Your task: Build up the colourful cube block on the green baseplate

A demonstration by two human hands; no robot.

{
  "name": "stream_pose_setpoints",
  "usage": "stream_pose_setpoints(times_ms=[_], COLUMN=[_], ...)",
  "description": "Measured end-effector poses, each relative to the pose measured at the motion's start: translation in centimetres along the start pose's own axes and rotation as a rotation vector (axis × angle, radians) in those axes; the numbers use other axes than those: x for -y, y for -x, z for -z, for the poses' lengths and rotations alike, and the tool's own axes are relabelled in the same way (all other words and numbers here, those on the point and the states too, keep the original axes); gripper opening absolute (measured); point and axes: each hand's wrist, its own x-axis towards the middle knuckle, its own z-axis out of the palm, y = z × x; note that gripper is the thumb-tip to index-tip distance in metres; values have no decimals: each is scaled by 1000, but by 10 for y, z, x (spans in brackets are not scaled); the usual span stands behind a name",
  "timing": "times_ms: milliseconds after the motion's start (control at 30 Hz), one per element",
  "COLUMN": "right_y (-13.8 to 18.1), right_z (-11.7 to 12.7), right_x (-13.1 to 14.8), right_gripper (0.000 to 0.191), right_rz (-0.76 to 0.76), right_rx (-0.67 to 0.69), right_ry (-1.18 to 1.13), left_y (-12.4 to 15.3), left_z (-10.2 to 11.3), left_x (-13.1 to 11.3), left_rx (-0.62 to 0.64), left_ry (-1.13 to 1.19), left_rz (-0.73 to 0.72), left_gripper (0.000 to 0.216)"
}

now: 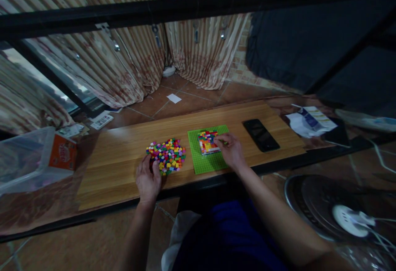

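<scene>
A heap of small coloured toy bricks (168, 155) lies on the wooden board. At its left edge rests my left hand (149, 178), thumb apart from the fingers, with nothing visible in its grasp. To the right lies a green studded baseplate (206, 166), carrying a low rectangular build of multicoloured bricks (208, 142) with a pale side wall. My right hand (231, 149) reaches over the right side of this build, thumb and forefinger pinched together at its top. Whatever is between those fingertips is too small to make out.
A black smartphone (260, 135) lies right of the baseplate on the wooden board (117, 155). Papers (311, 120) are beyond the board's right end. A clear plastic bin (31, 159) stands at the left. A dark metal bar (198, 9) crosses in front of striped curtains (123, 60).
</scene>
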Motion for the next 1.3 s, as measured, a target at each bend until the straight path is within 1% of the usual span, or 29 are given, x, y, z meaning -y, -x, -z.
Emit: stream_pose_setpoints(times_ms=[167, 367, 600, 867, 1067, 1300], right_y=[-2, -6, -9, -6, -5, -8], right_z=[-6, -14, -20, -19, -17, -19], right_x=[-11, -23, -29, -27, -22, -20], right_gripper=[18, 18, 29, 32, 26, 27], right_rz=[-25, -132, -277, -303, -301, -348], right_rx=[4, -18, 0, -8, -18, -21], right_ry=[16, -177, -342, -434, -479, -481], left_y=[0, 0, 1, 0, 0, 0], left_z=[1, 0, -1, 0, 0, 0], left_x=[0, 0, 1, 0, -1, -1], left_rx=[-3, -13, -8, 7, -2, 1], left_ry=[10, 7, -5, 9, 11, 15], left_rz=[-14, -21, -11, -8, -12, -6], left_gripper=[43, 43, 43, 43, 43, 43])
